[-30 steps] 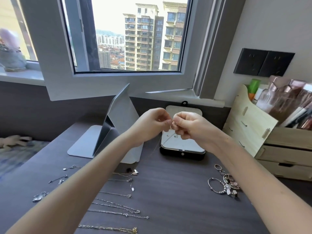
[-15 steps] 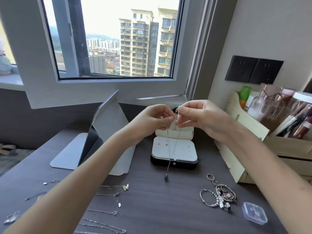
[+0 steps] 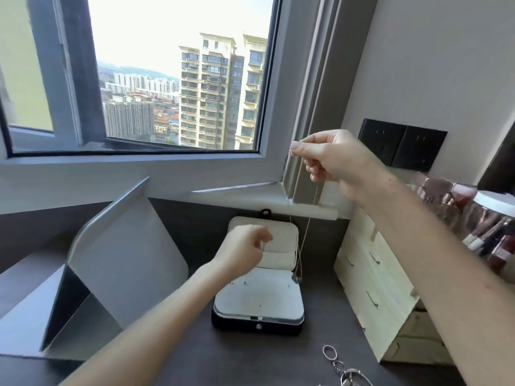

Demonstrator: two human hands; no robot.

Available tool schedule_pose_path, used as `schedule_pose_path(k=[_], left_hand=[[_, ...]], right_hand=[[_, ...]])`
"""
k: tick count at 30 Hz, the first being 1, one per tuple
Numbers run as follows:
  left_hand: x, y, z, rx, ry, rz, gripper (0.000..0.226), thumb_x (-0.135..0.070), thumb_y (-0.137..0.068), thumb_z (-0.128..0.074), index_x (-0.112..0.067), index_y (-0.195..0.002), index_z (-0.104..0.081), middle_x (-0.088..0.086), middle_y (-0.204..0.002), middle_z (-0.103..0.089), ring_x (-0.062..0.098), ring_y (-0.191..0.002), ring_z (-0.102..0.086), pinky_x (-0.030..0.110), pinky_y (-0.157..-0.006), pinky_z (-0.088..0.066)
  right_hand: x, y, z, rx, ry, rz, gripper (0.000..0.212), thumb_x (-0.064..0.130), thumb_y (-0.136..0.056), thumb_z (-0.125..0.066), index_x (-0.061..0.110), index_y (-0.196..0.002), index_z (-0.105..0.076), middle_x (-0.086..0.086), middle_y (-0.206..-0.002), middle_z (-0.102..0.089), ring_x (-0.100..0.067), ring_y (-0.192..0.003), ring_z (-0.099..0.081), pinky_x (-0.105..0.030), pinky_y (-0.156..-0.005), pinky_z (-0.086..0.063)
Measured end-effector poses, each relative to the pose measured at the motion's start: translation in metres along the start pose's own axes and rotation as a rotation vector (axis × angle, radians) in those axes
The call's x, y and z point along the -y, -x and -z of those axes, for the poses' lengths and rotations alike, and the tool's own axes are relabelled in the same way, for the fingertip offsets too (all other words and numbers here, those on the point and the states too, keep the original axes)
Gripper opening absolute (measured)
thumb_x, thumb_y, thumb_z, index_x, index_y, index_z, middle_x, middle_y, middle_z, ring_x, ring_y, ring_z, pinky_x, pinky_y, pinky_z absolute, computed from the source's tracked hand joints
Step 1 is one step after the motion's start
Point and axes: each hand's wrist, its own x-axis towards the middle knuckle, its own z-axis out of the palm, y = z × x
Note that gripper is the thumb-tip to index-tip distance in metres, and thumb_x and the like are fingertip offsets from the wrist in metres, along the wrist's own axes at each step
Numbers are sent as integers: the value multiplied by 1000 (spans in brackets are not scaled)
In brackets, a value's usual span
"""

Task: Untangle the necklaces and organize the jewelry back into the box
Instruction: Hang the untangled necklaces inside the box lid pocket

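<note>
Bright daylight is pouring through a large grey-framed window (image 3: 172,79) that is looking out on tall apartment towers (image 3: 220,90) under a pale sky. A plain off-white wall (image 3: 432,65) is rising at the right, carrying a black double socket plate (image 3: 401,147). Below the sill (image 3: 264,201) a dark wood-grain desk (image 3: 250,358) is holding a pale wooden drawer organiser (image 3: 373,288) against that wall and a grey folding stand (image 3: 125,246) at the left.

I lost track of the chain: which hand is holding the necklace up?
The right hand, raised by the window frame, pinches the necklace, which dangles toward the box. The left hand, lower and blurred, shows no chain.
</note>
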Motion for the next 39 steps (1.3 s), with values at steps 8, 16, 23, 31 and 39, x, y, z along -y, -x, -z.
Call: schedule_pose_path(k=[8, 16, 23, 31, 39], left_hand=[[27, -7, -47, -28, -402, -150, 40, -8, -85, -44, -18, -121, -58, 0, -110, -62, 24, -109, -47, 31, -90, -32], [30, -13, -63, -127, -328, -78, 25, -17, -50, -45, -17, -67, -63, -4, -65, -58, 22, -66, -53, 28, -63, -27], [33, -13, -69, -281, -291, -111, 16, -15, -41, -52, -21, -54, -61, -8, -52, -52, 19, -54, -49, 28, -54, -30], [33, -16, -61, -401, -243, -50, 15, -15, -54, -53, -20, -64, -64, -7, -60, -61, 22, -57, -55, 26, -57, -33], [21, -43, -53, -443, -141, -52, 15, -21, -82, -61, -16, -86, -75, 4, -72, -64, 27, -65, -57, 30, -58, -35]], right_hand=[[-22, -51, -16, -82, 35, 3, 15, 20, -89, -62, 12, -76, -59, 3, -59, -46, -10, -53, -41, -23, -54, -39], [-65, -66, -33, -65, 50, -67, 15, 20, -89, -61, 13, -77, -61, 2, -63, -49, -11, -59, -44, -24, -57, -41], [-98, -48, -43, 13, 80, -65, 17, 15, -91, -59, 10, -75, -59, 0, -62, -52, -12, -57, -48, -28, -60, -46], [-134, -29, -53, 14, 432, -11, 11, 20, -87, -60, 14, -79, -66, 1, -77, -66, -19, -81, -63, -33, -76, -50], [-161, -16, -65, -40, 527, -19, 11, 26, -88, -61, 21, -88, -71, 4, -88, -71, -15, -89, -62, -33, -77, -50]])
